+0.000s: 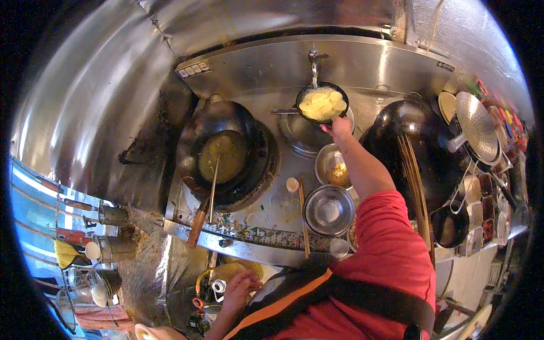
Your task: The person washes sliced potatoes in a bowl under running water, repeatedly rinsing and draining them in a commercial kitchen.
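Observation:
My right hand [340,126] grips the near rim of a black bowl [302,114] of pale yellow slices [323,104], which look like potato. The bowl sits right below the spout of a tap [314,70], above a round metal basin [297,134]. Low in front of my body, my left hand [239,290] hangs with loosely bent fingers and nothing visible in it. A wok [191,140] on the left burner contains cloudy liquid [227,159]. A metal-shafted utensil [216,182] rests in it, and a wooden handle [197,225] juts over the front edge.
Metal bowls [329,210] stand beside chopsticks [304,229]. A dark wok [408,123] on the right has long sticks [412,178] lying across it. Farther right are a perforated strainer [478,127] and seasoning containers [474,212]. Food scraps [255,233] litter the stove's front grate.

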The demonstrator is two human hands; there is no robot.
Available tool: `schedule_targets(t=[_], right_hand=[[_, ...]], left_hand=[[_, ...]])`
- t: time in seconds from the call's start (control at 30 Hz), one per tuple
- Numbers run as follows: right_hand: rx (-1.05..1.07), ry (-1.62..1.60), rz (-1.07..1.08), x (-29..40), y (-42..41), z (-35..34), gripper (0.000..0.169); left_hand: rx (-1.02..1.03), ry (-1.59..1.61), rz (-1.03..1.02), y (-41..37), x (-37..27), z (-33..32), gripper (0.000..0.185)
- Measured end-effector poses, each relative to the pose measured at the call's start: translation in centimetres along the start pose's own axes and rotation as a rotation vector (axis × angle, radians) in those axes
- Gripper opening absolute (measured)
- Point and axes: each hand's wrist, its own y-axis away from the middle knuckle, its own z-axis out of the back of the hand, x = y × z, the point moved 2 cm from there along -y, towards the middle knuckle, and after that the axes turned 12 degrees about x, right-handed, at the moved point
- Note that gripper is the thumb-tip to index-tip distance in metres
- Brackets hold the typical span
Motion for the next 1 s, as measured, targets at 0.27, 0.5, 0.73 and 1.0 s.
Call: schedule_targets(t=[0.27, 0.5, 0.73, 1.0], right_hand=[[0.074, 0.221, 0.001, 1.4, 6.0, -1.5, 0.026], [0.125, 0.134, -0.035, 2.7, 14.0, -1.9, 0.028], [0.198, 0.218, -0.253, -0.6, 22.5, -3.9, 0.028], [0.292, 0.284, -0.428, -7.5, 29.4, -3.1, 0.030]], left_hand=[[0.051, -0.118, -0.031, 0.6, 1.5, 4.5, 0.032], [0.131, -0.182, -0.098, -3.5, -2.4, 4.3, 0.033], [0.249, -0.146, -0.115, -10.8, -4.2, 3.2, 0.046], [0.266, 0.168, -0.008, -12.9, -3.2, 0.6, 0.065]])
